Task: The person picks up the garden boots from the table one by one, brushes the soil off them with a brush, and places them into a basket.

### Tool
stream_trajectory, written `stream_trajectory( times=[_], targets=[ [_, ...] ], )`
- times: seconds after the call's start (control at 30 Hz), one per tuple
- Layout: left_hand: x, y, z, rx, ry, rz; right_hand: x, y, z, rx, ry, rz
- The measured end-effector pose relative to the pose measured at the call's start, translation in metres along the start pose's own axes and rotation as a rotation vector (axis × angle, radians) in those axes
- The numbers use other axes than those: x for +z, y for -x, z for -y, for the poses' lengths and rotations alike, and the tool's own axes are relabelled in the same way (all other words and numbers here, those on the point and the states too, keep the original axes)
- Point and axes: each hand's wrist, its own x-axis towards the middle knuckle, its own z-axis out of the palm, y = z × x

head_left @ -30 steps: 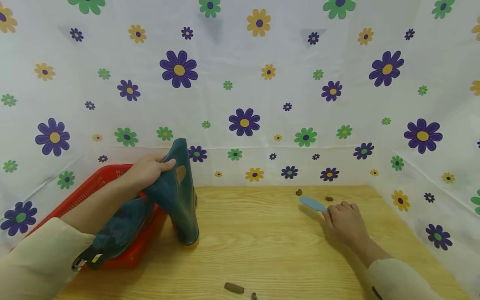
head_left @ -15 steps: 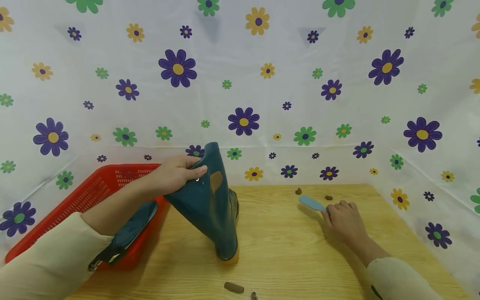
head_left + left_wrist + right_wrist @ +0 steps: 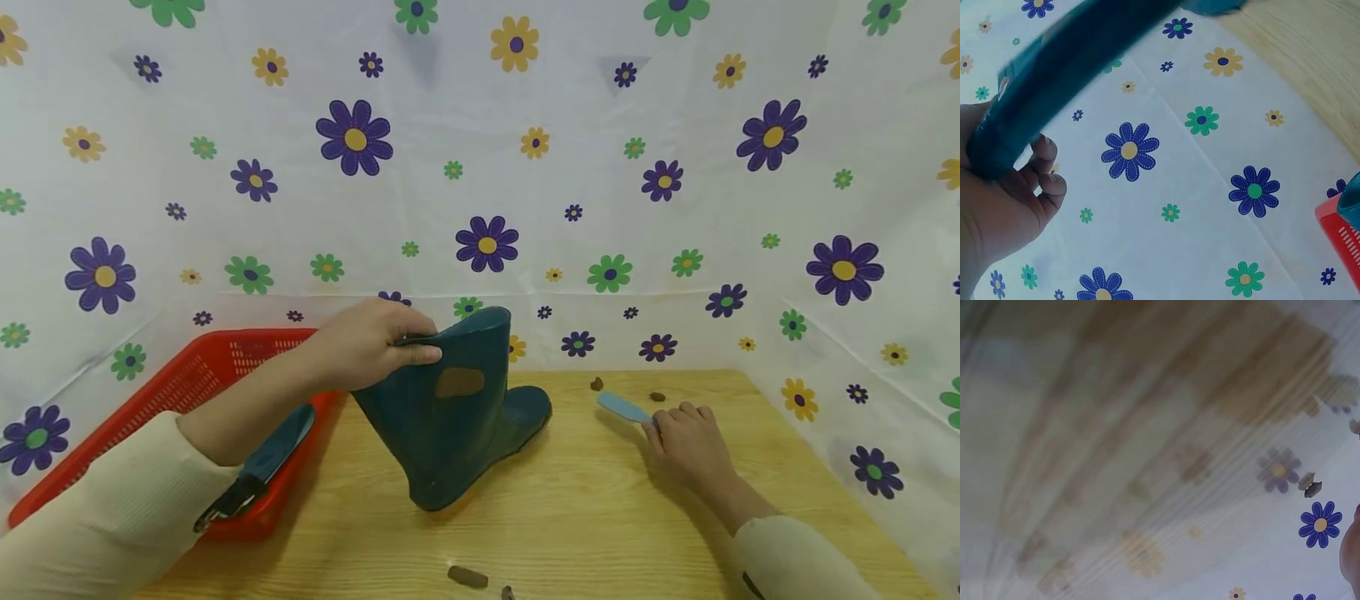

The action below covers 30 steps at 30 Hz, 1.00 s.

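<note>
In the head view my left hand [image 3: 378, 346] pinches the top rim of a dark teal rubber boot [image 3: 465, 425], thumb on the near side. The boot leans, its toe pointing to the far right, and a brown patch [image 3: 461, 382] marks its shaft. The left wrist view shows the hand [image 3: 1007, 200] around the boot's blurred shaft [image 3: 1066, 81]. My right hand [image 3: 693, 446] holds a light blue, flat-bladed scraper [image 3: 624, 407] low over the table's right side. Pale blurred material covers most of the right wrist view, with a sliver of hand [image 3: 1350, 553] at the edge.
A red perforated basket [image 3: 180, 379] stands at left, a second teal boot [image 3: 281, 442] inside it. Small brown lumps [image 3: 597, 384] lie at the back right; brown pieces [image 3: 467, 577] lie near the front edge. A flowered white curtain [image 3: 420, 183] surrounds the wooden table [image 3: 570, 500].
My left hand has carried the boot rightward, away from the basket, and turned it so its toe now points to the far right. The right hand with the scraper has stayed put.
</note>
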Motion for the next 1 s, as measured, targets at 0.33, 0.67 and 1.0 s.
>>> stream_trajectory(
  times=[0.33,0.67,1.0],
  targets=[
    [0.01,0.0,-0.003,-0.012,-0.174,-0.078,-0.001,-0.002,0.002,-0.013,0.0,0.017],
    [0.024,0.0,0.016,-0.049,-0.463,-0.122,0.001,-0.001,0.004,-0.02,-0.003,0.017],
    [0.03,0.013,0.026,-0.014,-0.45,-0.099,-0.001,0.0,0.001,-0.024,0.002,-0.008]
  ],
)
